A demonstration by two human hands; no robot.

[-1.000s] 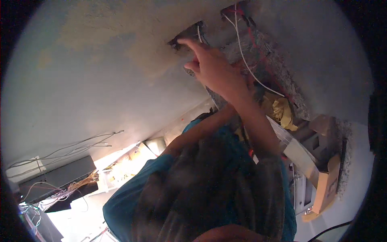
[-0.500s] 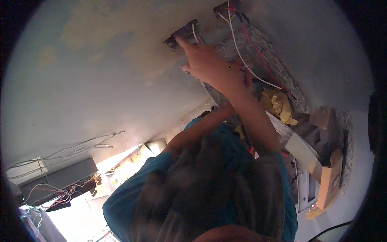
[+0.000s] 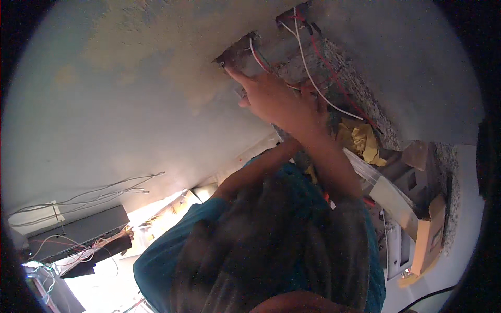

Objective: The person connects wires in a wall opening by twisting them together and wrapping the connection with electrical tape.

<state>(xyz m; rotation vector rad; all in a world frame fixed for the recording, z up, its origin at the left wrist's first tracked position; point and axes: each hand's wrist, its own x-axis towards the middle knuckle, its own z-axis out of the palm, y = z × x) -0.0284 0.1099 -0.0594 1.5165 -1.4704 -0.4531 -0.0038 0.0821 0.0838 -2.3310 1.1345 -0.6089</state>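
My right hand (image 3: 274,99) reaches up across the wall, its index finger stretched to the lower edge of a rough rectangular hole (image 3: 236,48). Its thumb stands apart below, with a small pale bit showing between the two that I cannot make out. My left forearm passes behind the right one. Beyond the right wrist, my left hand (image 3: 314,99) is partly hidden, its fingers curled at thin wires (image 3: 293,87). White, red and green wires (image 3: 260,60) come out of the hole and run behind my right hand.
A second hole (image 3: 290,16) has a long white wire (image 3: 309,73) and a red wire (image 3: 334,74) hanging from it. Crumpled yellow paper (image 3: 360,141), a long pale strip (image 3: 389,195) and an open cardboard box (image 3: 429,235) lie at right. A dark panel with tangled cables (image 3: 83,232) stands at lower left.
My right hand has shifted slightly down, its fingertip now at the hole's lower edge. More of the hole and its wires shows. The left hand stays almost in place.
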